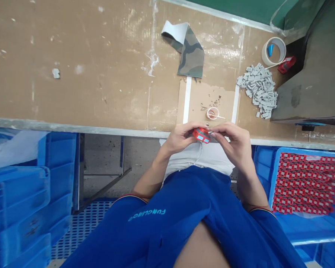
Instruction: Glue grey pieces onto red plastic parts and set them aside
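My left hand (180, 137) and my right hand (233, 143) meet just below the table's front edge, over my lap. Between them is a small red toy car body (201, 134) with light blue windows. The left fingers curl round its left side. The right fingers pinch at its right end, where a small grey piece shows. A small white cup (212, 112) with a stick lying across it stands on the table just beyond my hands. A heap of small grey parts (259, 89) lies farther right.
A camouflage cloth strip (188, 48) lies at mid table, a tape roll (273, 51) and a red item (286, 64) at the back right beside a dark machine (315, 78). A blue crate (304, 186) of red parts stands at my right, stacked blue crates (19, 201) at my left.
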`<action>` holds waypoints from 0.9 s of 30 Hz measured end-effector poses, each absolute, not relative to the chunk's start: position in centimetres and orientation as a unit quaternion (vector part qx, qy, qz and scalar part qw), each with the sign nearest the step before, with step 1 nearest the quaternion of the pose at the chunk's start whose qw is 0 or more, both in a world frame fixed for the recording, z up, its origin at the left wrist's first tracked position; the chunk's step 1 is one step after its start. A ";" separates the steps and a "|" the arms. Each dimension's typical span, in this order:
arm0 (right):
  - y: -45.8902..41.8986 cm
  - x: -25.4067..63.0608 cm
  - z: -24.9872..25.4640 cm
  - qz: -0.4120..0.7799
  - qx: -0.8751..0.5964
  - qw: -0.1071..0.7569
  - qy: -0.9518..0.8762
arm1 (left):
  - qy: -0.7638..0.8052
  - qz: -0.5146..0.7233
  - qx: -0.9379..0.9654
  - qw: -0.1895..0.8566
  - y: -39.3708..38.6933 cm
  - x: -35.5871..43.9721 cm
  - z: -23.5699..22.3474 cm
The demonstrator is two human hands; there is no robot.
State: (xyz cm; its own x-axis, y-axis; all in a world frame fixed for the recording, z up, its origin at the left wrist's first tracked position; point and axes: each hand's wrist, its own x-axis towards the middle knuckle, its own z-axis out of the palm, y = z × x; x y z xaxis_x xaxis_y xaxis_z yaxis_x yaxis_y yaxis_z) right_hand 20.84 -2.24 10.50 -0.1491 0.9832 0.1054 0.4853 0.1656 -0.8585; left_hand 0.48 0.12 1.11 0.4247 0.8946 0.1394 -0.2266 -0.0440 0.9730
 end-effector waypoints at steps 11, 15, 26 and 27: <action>-1.9 20.5 10.2 0.298 -0.539 0.325 -0.718 | 0.301 0.443 0.611 0.583 0.2 0.4 1.1; -2.4 20.2 10.3 0.259 -0.531 0.296 -0.751 | 0.301 0.432 0.626 0.575 0.3 0.3 1.2; -5.0 19.3 9.1 0.226 -0.553 0.319 -0.736 | 0.293 0.423 0.665 0.541 0.4 -0.1 1.4; -5.0 19.6 8.9 0.258 -0.550 0.342 -0.717 | 0.282 0.418 0.668 0.547 0.5 -0.1 1.5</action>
